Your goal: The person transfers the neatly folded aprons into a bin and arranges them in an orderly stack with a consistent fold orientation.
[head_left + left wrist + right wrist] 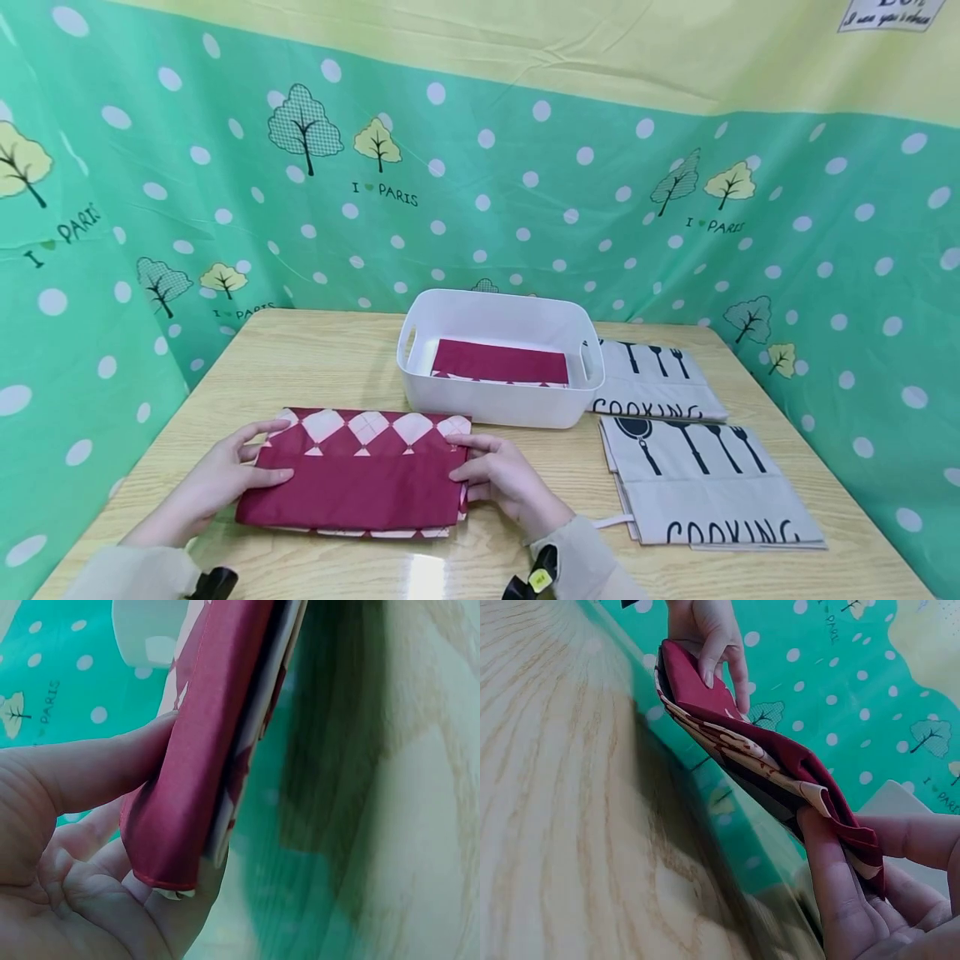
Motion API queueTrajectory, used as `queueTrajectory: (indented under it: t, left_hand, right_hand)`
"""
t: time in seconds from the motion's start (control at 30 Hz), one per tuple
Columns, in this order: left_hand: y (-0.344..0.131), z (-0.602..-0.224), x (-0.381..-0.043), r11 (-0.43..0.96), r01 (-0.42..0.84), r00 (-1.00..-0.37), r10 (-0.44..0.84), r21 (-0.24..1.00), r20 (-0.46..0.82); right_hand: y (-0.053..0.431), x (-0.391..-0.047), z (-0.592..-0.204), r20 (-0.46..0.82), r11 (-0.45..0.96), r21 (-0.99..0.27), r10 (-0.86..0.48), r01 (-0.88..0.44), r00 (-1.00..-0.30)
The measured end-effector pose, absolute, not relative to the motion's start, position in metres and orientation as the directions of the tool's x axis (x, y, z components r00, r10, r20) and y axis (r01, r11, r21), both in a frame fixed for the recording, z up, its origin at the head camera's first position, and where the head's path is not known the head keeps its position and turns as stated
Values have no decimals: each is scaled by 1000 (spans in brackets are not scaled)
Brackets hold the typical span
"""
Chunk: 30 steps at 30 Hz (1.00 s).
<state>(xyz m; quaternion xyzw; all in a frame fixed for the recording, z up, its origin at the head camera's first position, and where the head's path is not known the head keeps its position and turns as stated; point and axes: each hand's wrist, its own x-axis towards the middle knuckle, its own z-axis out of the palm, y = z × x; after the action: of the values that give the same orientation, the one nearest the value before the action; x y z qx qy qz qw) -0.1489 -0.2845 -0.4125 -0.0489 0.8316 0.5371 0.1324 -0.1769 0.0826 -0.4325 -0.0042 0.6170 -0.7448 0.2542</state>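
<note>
A folded maroon cloth (360,492) with a band of white diamonds is held up between both hands at the near left of the table. The left hand (217,475) grips its left end, thumb on top and fingers beneath, as the left wrist view shows. At the other end the right hand (510,483) pinches the layered edge; in the right wrist view the folds (742,750) stand slightly apart and clear of the tabletop. Behind the cloth is a white plastic basket (495,408), with another folded maroon cloth (498,362) lying inside.
Two folded grey cloths printed with utensils and COOKING lie on the right, one nearer (720,492) with a pale strap sticking out, one farther (652,375) beside the basket. A green dotted curtain (480,167) surrounds the wooden table (322,350) at the back and sides.
</note>
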Motion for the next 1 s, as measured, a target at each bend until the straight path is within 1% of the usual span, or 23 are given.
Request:
queueTrajectory:
  t: [0.2, 1.0]
  left_hand:
    - [-284, -408, -149, 410, -221, -961, 62, 885, -269]
    - [-277, -389, -145, 393, -221, -964, 50, 892, -261]
  right_hand:
    - [85, -177, -429, -306, -111, -922, -379, 371, -873]
    - [94, -177, -411, -234, -146, -937, -418, 319, -878]
